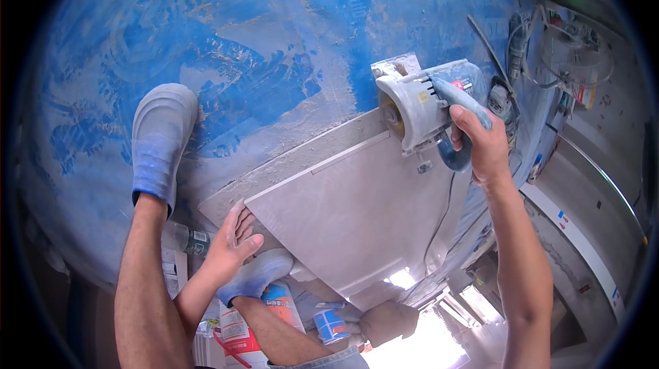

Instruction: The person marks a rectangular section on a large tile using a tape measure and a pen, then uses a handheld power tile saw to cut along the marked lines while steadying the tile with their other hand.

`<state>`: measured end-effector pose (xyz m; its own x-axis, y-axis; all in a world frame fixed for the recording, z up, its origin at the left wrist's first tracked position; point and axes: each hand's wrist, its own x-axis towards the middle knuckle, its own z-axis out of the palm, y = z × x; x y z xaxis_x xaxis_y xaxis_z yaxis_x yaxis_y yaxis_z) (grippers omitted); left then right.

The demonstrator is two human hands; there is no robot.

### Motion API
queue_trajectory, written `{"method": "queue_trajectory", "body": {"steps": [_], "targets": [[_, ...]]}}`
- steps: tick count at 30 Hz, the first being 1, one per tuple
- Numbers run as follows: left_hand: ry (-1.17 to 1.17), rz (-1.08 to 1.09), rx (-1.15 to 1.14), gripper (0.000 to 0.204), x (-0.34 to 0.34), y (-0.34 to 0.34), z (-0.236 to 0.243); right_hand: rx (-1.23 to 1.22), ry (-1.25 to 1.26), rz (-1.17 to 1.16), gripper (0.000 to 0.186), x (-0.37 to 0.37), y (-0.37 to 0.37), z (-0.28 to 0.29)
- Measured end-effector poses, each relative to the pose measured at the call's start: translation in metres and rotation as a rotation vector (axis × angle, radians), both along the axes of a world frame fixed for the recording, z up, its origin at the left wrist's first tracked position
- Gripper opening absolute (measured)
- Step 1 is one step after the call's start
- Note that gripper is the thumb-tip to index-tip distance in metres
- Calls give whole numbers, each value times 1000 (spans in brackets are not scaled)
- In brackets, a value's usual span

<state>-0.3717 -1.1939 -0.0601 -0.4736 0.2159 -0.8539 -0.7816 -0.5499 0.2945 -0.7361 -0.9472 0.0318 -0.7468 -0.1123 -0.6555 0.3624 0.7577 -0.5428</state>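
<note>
My right hand point(484, 146) is wrapped round the handle of a dusty blue-and-grey circular saw point(419, 105). The saw rests at the far right corner of a large light-grey tile point(350, 197), its round blade partly under the guard. A strip along the tile's far edge point(288, 163) looks rougher and greyer than the glossy face. At the tile's left corner, my left hand point(233, 242) has its fingers stretched along the edge and its thumb apart. The fingertips touch or nearly touch the tile there.
My booted foot point(165, 129) stands on blue sheeting point(226, 74) coated with dust; the other boot point(264, 269) is beside the tile. A cord point(443, 221) crosses the tile. A bottle point(189, 238), a bag point(240, 331) and a blue can point(331, 326) lie nearby. Tools point(518, 46) stand at right.
</note>
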Motion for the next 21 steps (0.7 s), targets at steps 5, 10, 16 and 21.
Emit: {"method": "queue_trajectory", "body": {"steps": [5, 10, 16, 21], "targets": [[-1, -15, 28, 90, -2, -2, -1, 8, -7, 0, 37, 1, 1, -2], [-19, -27, 29, 91, -5, -7, 5, 3, -18, -5, 37, 0, -1, -5], [-3, -30, 42, 93, -6, -6, 2, 18, -16, 2, 38, 0, 0, -6], [-4, -41, 41, 95, -7, -7, 3, 6, -6, -16, 33, 0, -1, -7]]}}
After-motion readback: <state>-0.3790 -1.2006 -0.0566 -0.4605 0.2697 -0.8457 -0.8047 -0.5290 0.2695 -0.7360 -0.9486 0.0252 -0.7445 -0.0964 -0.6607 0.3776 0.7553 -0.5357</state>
